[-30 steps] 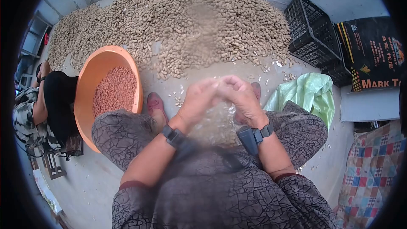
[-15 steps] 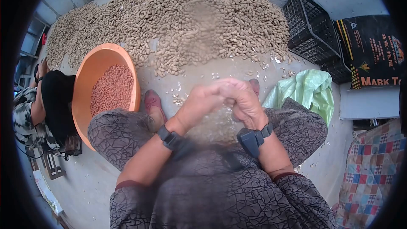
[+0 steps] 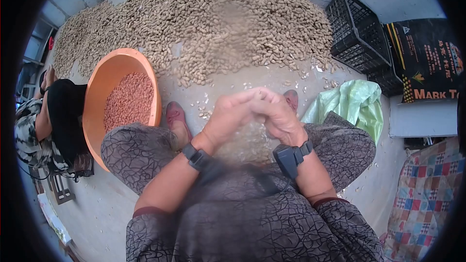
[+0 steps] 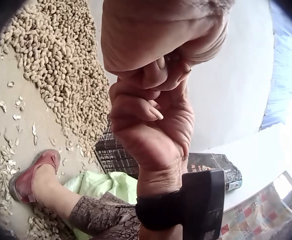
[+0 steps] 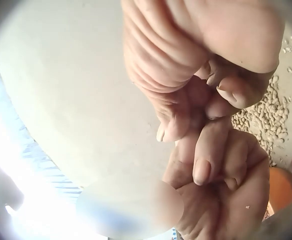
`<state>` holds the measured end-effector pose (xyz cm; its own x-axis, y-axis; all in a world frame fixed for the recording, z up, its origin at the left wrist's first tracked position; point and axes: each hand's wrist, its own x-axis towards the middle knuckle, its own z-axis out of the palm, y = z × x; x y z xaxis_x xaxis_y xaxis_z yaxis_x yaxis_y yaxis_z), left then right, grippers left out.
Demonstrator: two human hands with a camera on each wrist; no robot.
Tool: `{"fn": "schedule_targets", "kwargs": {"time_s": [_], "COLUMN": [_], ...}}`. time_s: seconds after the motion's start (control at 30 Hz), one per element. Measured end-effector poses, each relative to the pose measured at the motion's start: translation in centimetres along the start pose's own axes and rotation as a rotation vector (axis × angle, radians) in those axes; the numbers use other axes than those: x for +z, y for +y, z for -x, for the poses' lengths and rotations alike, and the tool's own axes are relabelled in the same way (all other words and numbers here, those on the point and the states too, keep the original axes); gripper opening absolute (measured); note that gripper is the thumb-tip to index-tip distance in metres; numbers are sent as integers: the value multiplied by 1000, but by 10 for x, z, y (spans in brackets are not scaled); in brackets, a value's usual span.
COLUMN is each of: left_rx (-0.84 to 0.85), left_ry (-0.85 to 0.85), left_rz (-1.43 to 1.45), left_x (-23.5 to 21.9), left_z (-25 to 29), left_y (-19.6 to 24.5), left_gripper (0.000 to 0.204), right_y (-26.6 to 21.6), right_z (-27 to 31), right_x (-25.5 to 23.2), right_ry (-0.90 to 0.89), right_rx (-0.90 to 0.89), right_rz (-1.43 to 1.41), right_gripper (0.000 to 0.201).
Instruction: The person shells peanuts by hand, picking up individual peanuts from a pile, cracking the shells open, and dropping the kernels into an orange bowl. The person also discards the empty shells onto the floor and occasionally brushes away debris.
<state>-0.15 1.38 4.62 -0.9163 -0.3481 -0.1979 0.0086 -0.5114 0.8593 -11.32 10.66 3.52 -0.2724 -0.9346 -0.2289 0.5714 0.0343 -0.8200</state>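
Note:
Both my hands meet in front of my lap, between my knees. My left hand (image 3: 230,114) and right hand (image 3: 281,116) have curled fingers, with the fingertips brought together. From the left wrist, the right hand (image 4: 151,125) shows palm side, thumb and fingers bent in against the left hand (image 4: 161,40). Seen from the right wrist, the left hand (image 5: 226,185) lies below the right hand (image 5: 201,50), their tips touching. The curled fingers hide the space between them, and I cannot tell what they hold. Beyond the hands spreads a heap of unshelled peanuts (image 3: 194,34).
An orange basin (image 3: 92,116) with reddish shelled peanuts (image 3: 128,99) stands by my left knee. At right are a green sack (image 3: 357,104), black crates (image 3: 357,34) and a printed black bag (image 3: 427,60). Another person (image 3: 36,126) sits at far left. Broken shells (image 4: 3,185) litter the floor.
The blurred fingers of a second ago are now sharper and steadier. Both hands stay joined in nearly the same place. The head view has shifted very slightly.

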Motion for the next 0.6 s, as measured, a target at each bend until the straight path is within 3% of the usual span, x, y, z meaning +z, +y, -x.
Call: {"fn": "schedule_targets", "kwargs": {"time_s": [0.1,0.4,0.6], "left_rx": [-24,-59,0], "left_ry": [-22,0,245], "left_rz": [-59,35,19], "left_x": [1,-9,-25], "left_z": [1,-2,-13], "left_y": [2,-10,-21], "left_gripper": [37,32,29], "right_y": [-3,12,8], "right_z": [1,-4,-4], "right_x": [-4,-10,-8], "right_ry": [-77,107,209], "right_rx": [22,38,22], "right_rz": [-24,-38,204], "right_gripper": [25,26,27]}}
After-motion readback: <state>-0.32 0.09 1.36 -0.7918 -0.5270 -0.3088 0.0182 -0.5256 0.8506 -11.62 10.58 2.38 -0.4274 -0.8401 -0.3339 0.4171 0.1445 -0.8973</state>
